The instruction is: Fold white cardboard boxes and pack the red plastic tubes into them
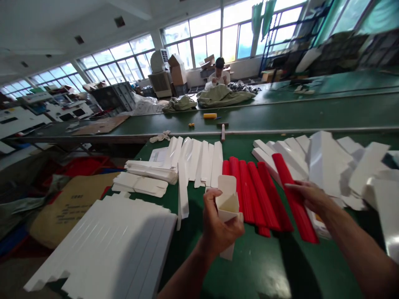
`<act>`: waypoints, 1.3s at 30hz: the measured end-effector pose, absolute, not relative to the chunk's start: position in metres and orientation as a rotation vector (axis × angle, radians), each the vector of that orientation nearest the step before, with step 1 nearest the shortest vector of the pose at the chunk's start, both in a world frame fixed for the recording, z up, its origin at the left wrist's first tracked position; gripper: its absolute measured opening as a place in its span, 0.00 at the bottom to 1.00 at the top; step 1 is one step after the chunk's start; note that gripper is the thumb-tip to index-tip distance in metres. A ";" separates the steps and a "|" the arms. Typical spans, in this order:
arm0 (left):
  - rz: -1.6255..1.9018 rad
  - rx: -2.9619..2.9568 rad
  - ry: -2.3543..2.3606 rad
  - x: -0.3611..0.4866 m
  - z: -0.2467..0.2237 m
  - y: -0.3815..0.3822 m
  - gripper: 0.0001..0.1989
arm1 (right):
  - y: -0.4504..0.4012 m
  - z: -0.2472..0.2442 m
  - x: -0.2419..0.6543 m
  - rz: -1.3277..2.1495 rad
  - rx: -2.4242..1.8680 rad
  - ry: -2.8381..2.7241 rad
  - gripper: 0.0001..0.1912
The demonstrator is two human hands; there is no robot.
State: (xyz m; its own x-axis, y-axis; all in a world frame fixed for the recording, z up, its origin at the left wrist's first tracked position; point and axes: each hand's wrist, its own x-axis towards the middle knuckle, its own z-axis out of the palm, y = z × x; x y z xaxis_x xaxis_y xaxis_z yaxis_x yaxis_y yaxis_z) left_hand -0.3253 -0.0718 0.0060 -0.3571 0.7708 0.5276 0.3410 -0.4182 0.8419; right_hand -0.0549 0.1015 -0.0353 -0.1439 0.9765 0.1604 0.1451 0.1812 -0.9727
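Note:
My left hand (220, 226) is wrapped round a narrow white box (229, 202), whose open end with a raised flap faces me. To the right, my right hand (307, 195) grips a long red piece (293, 201), tilted over the green table. Between the hands lies a row of several red pieces (254, 197). Behind the box, several slim white cartons (204, 162) lie side by side. A large stack of flat white cardboard (118, 245) rests at the lower left of the table.
White boxes (324, 162) are heaped at the right. Farther off are a conveyor (268, 118), a yellow roll (210, 116), a tool (223, 131) and a seated person (219, 74). A brown sack (73, 207) lies left of the table.

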 end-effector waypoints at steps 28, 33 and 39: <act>1.923 2.001 1.506 -0.302 0.008 -0.101 0.37 | -0.057 0.174 -0.152 0.842 -0.638 -1.694 0.15; 1.948 2.009 1.542 -0.296 -0.003 -0.105 0.42 | -0.061 0.166 -0.160 0.709 -0.717 -2.284 0.11; 1.871 1.993 1.504 -0.308 0.000 -0.109 0.37 | -0.076 0.108 -0.168 0.480 -0.871 -2.353 0.25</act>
State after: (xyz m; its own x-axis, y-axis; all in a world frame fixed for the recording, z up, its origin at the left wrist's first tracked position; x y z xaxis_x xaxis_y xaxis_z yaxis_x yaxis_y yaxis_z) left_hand -0.3076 -0.1085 0.0002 -0.1838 0.6286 0.7557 0.6030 -0.5350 0.5917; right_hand -0.1683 -0.0759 0.1081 -0.6194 0.6798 0.3928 0.4716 0.7221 -0.5061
